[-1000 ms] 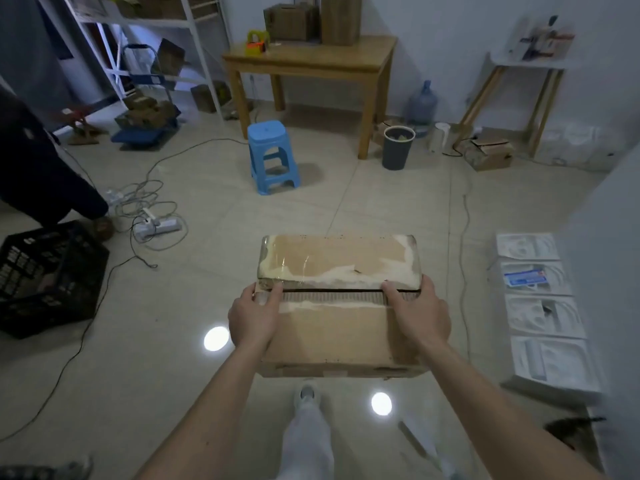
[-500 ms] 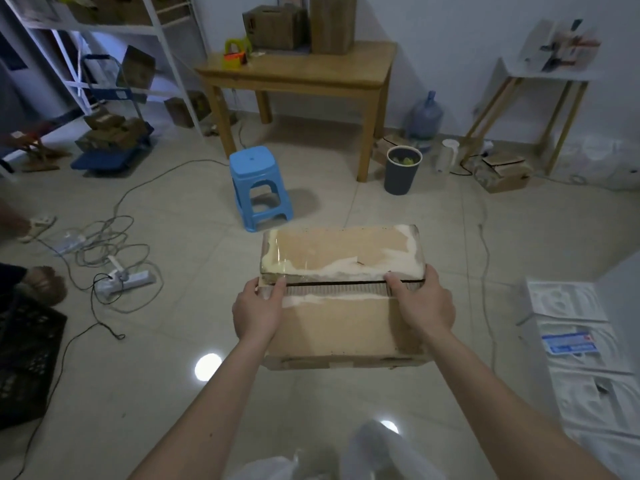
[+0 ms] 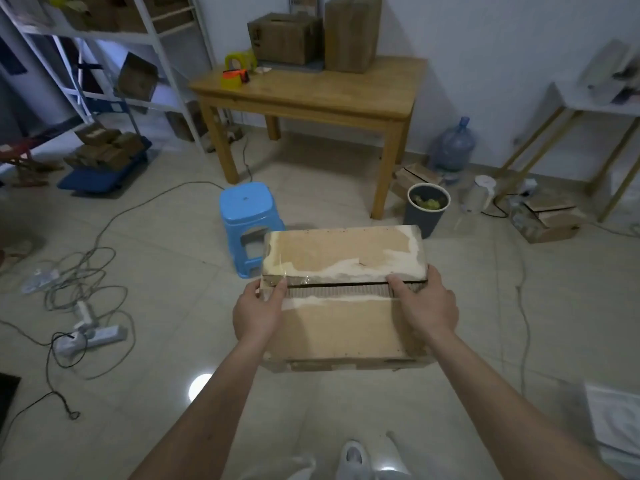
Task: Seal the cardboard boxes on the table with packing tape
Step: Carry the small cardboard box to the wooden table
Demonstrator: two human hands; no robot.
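Both hands are carrying the cardboard box (image 3: 343, 299) in mid-air, short of the wooden surface (image 3: 311, 95). Left hand (image 3: 258, 311) and right hand (image 3: 424, 308), each grip clamped on a side, thumbs pressing the unsealed flaps flat; we are judging taping comes once it's set down.

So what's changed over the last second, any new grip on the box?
No new grip. The person has carried the box closer to the wooden table, past the blue stool. Left hand and right hand still hold its sides; the top flaps stay untaped, with a gap between them.
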